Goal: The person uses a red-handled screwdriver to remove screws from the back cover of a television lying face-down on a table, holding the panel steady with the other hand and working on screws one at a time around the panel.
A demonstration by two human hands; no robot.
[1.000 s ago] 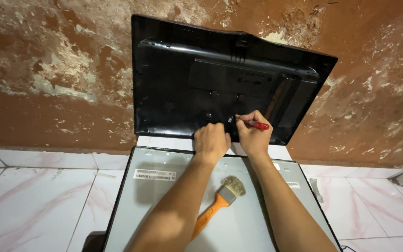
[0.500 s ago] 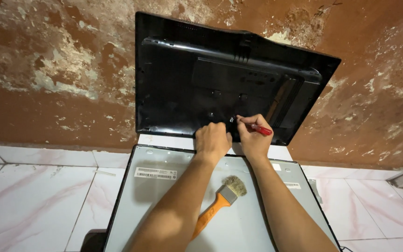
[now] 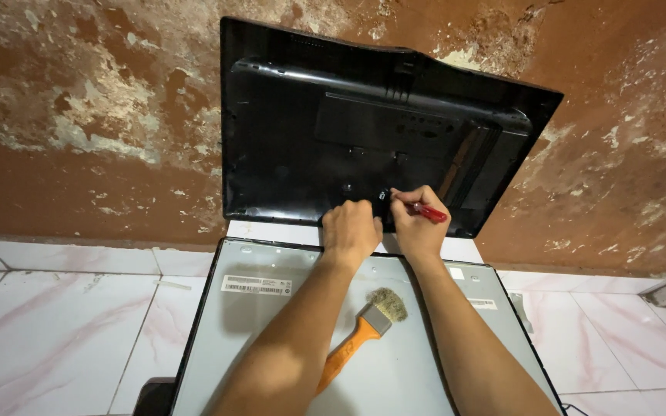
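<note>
Black back cover leans against the brown wall, upper centre of frame. Right hand is closed around a red screwdriver, tip at the cover's lower edge. Left hand sits just beside it, fingers curled against the cover, grip unclear. Below, a grey panel lies flat on the tile floor. An orange-handled brush rests on the panel, lower centre.
</note>
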